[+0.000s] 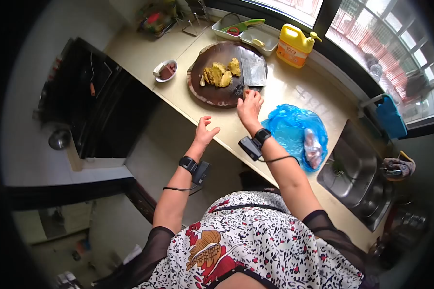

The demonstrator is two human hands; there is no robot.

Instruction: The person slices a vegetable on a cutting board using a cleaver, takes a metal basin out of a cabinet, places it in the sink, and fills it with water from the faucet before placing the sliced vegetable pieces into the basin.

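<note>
A round dark chopping board [205, 94] lies on the counter with several knobbly yellow chunks [218, 74] on it, which look like ginger. A cleaver [253, 72] rests flat at the board's right side, its broad grey blade pointing away from me. My right hand [250, 108] is at the board's near edge, fingers closed around the cleaver's handle, which is mostly hidden. My left hand [205, 133] hangs in front of the counter edge, fingers apart and holding nothing. Right of my right hand lies a crumpled blue plastic bag [289, 132] with a clear bag of pinkish contents [313, 148] on it.
A small white bowl [166, 71] with reddish-brown pieces stands left of the board. Behind are white trays [259, 40], a green-handled tool [248, 24] and a yellow pump bottle [294, 46]. The steel sink [349, 166] is at right, the dark stove [94, 96] at left.
</note>
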